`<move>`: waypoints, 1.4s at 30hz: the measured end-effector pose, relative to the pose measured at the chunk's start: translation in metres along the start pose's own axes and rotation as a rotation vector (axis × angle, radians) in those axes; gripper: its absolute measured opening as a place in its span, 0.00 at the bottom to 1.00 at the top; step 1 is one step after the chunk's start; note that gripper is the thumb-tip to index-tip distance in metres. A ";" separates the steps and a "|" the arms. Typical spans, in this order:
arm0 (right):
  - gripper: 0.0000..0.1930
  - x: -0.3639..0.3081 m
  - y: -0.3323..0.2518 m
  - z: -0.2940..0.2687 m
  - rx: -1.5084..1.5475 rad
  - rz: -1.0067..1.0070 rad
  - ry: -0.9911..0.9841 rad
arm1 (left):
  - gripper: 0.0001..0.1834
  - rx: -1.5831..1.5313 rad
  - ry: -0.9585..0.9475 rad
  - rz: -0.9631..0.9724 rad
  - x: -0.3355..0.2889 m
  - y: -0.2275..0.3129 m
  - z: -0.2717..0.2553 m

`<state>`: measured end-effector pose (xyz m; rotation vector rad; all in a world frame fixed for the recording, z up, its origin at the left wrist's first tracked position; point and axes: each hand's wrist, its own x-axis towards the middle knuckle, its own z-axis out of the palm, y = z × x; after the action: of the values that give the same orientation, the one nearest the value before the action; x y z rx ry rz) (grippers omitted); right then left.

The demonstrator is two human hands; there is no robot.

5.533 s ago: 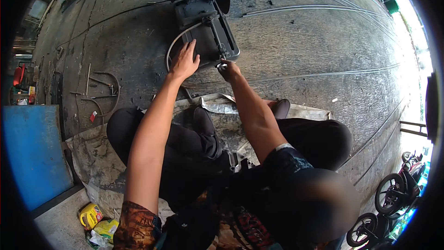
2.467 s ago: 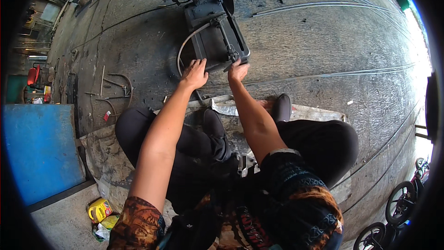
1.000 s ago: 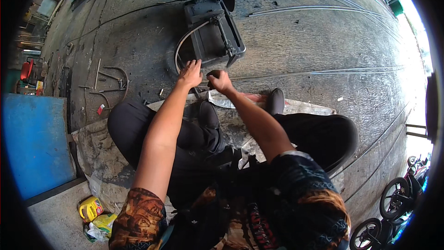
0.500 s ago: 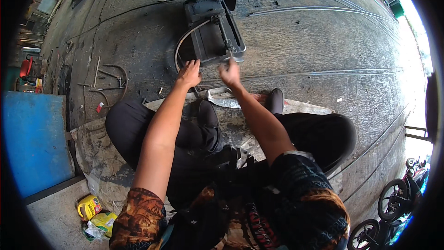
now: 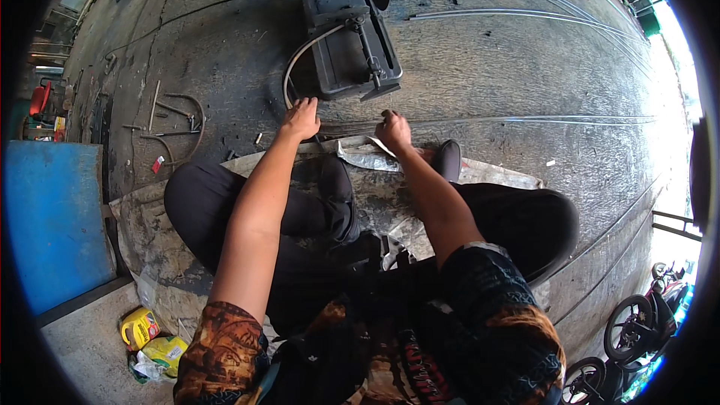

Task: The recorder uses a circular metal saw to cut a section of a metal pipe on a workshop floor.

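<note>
A dark cut-off saw (image 5: 341, 60) stands on the floor in front of me, with a flat base and a clamp screw (image 5: 365, 45) along its right side. My left hand (image 5: 302, 118) is at the base's near left corner, beside a curved tube (image 5: 289, 75); its fingers curl down, and what lies under them is hidden. My right hand (image 5: 394, 133) is closed just in front of the clamp's crank handle (image 5: 381, 91), apart from it. Something small and dark shows at its fingertips, too small to name. Long thin metal rods (image 5: 525, 118) run along the floor from near my hands to the right.
Bent metal pieces (image 5: 180, 124) lie on the floor at left, near a blue panel (image 5: 56, 225). More long rods (image 5: 517, 13) stretch across the far right. A worn sheet (image 5: 187, 255) lies under my legs. Motorcycles (image 5: 630, 326) stand at lower right, a yellow container (image 5: 139, 328) at lower left.
My right hand has drawn back toward me and slightly right, away from the clamp handle. The handle has turned to a different angle. My left hand has barely moved.
</note>
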<state>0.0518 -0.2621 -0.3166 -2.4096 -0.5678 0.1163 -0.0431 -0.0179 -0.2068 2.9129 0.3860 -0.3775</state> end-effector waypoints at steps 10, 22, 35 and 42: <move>0.20 0.026 0.052 -0.018 -0.518 -0.089 -0.507 | 0.28 0.016 -0.131 -0.035 0.002 -0.009 0.036; 0.14 0.053 0.070 -0.018 -0.356 -0.179 -0.613 | 0.47 -0.025 -0.025 0.231 -0.003 -0.002 0.059; 0.11 0.037 0.029 -0.059 -0.341 -0.117 -0.514 | 0.20 -0.112 -0.091 0.151 -0.001 0.002 0.043; 0.11 0.037 0.012 -0.079 -0.393 -0.110 -0.375 | 0.16 -0.136 -0.049 0.167 -0.003 0.007 0.011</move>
<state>0.1070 -0.3009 -0.2596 -2.7459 -0.9689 0.4532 -0.0461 -0.0274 -0.2152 2.7720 0.1535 -0.3806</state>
